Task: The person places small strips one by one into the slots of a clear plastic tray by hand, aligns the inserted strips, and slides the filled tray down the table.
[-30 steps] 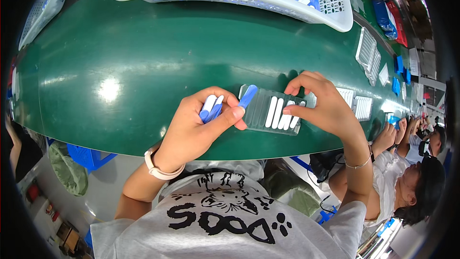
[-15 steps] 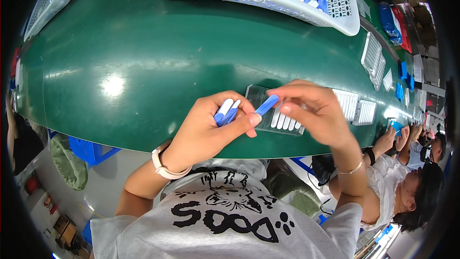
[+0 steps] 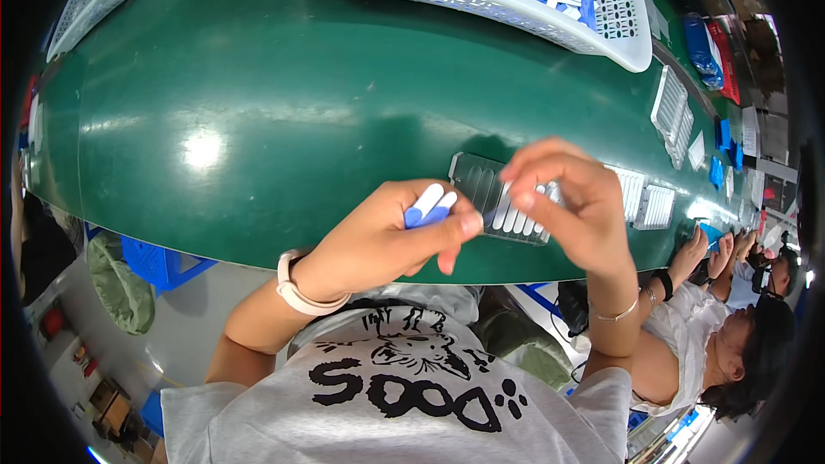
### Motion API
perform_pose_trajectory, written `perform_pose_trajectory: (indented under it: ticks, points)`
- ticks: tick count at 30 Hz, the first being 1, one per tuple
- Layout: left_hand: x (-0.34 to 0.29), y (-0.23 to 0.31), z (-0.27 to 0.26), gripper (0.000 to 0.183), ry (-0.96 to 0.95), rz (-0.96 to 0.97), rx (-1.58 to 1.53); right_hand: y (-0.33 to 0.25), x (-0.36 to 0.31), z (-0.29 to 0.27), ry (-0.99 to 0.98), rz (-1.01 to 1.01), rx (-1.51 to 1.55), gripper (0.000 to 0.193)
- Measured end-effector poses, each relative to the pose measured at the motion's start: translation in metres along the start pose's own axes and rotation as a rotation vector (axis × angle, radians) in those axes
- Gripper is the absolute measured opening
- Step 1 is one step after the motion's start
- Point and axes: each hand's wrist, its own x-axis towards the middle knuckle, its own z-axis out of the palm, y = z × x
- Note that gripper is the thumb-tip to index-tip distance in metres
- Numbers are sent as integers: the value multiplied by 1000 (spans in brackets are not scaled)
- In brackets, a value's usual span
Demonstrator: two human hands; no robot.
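The bench's point(image 3: 215, 198) curved near edge runs just below the hands; its green surface opens broadly leftward. Near that edge lies a clear tray point(image 3: 469, 177), white sticks point(image 3: 521, 222) in its right part. The left hand point(image 3: 374, 228) grips blue-and-white sticks point(image 3: 430, 204); the right hand point(image 3: 576, 206) hangs over the tray, fingertips close together, contents unclear. A white basket point(image 3: 481, 7) bounds the far side; filled trays point(image 3: 657, 206) crowd the right.
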Motion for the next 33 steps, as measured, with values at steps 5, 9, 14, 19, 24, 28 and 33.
perform_pose_trajectory:
  ticks: [5,9,14,19,24,28,33]
  points:
    - [-6,-2,-9,15,187,36,-196,16,3,-4,52,85,-390,6]
    - [-5,-7,-20,13,75,59,-466,8,3,-1,25,34,-656,8]
    - [-6,-14,-16,21,7,56,-543,-3,15,-4,-138,45,-822,13]
    - [-7,-12,-7,35,166,112,-258,-4,9,-3,22,98,-804,20]
    - [-13,-5,-6,30,164,90,-194,7,-14,-45,25,180,-551,25]
    - [-9,-4,-5,24,183,80,-39,9,-22,-42,-37,294,-574,23]
    - [-8,-2,2,20,197,116,141,9,-8,-48,-164,255,-621,25]
